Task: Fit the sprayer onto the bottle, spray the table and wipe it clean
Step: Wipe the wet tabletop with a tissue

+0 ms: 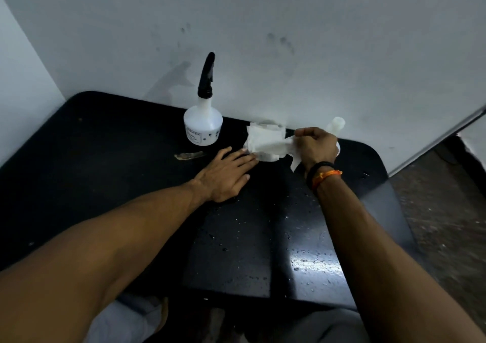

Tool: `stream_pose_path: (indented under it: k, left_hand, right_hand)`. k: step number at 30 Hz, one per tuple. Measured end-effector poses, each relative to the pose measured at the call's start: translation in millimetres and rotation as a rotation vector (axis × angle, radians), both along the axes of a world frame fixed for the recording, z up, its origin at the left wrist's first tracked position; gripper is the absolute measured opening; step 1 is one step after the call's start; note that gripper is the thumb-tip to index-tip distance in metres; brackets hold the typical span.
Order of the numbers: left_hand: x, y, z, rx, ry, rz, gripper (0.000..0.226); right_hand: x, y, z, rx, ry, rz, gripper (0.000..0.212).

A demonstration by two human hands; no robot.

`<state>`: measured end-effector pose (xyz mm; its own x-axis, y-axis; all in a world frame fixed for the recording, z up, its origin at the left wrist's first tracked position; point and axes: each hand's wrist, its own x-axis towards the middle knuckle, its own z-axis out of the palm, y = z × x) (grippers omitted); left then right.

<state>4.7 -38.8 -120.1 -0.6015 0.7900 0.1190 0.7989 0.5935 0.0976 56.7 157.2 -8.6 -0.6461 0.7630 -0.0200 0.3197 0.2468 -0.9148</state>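
A white spray bottle (203, 125) with a black sprayer (207, 77) fitted on top stands upright at the back of the black table (105, 158), against the wall. To its right, my right hand (317, 145) is closed on a crumpled white tissue (268, 143), held just above the table. My left hand (228, 174) lies flat on the table, fingers spread, its fingertips touching the tissue's lower left edge. Water droplets (263, 237) speckle the tabletop in front of me.
A second white bottle (336, 125) without a sprayer stands behind my right hand, mostly hidden. A small brownish scrap (190, 155) lies on the table in front of the spray bottle. The wall runs along the back; the table's right edge drops to a brown floor (447, 224).
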Motion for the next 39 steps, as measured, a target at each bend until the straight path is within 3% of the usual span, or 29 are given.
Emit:
stream_pose_path:
  k: [4,9,12,15,17,20,24,30,34,37,39]
  left_hand:
    - [1.7,-1.9,2.5,0.019,-0.009,0.012,0.058]
    - [5.0,-2.9,5.9,0.057,-0.03,0.027,0.058]
    - [5.3,-3.6,6.7,0.093,-0.041,0.037,0.058]
    - [6.0,-4.1,6.7,0.115,-0.05,0.056,0.057]
    - [6.2,-4.2,6.6,0.12,-0.051,0.066,0.057]
    - [6.6,-5.3,5.7,0.126,-0.055,0.084,0.056]
    - [7.6,-8.3,6.2,0.117,-0.063,0.091,0.056]
    - [14.3,-18.7,12.3,0.164,-0.116,0.161,0.054]
    - [22.2,-46.7,14.7,0.152,-0.108,0.178,0.053]
    - [26.8,-75.1,17.6,0.107,-0.103,0.195,0.054]
    - [32.0,-93.3,18.5,0.048,-0.096,0.206,0.056]
  right_hand:
    - [22.3,11.8,15.6,0.125,0.023,-0.043,0.023]
    - [56.0,3.7,28.2,0.589,0.008,0.08,0.018]
    - [76.7,-14.3,22.2,0.652,-0.206,0.53,0.015]
    - [92.9,-28.4,17.4,0.559,-0.674,1.104,0.022]
    - [99.6,-30.3,15.8,0.471,-0.853,1.229,0.028]
    - [104.0,-23.9,14.2,0.376,-0.824,1.06,0.028]
    - [103.2,-14.4,-0.2,0.583,-0.738,0.806,0.022]
    - [105.2,-20.2,-29.4,0.752,-0.671,0.714,0.046]
    - [113.2,-24.9,-29.7,0.634,-0.594,0.699,0.05]
    - [119.4,-29.9,-26.3,0.354,-0.476,0.73,0.056]
    - [121.6,-31.7,-26.7,0.329,-0.426,0.686,0.042]
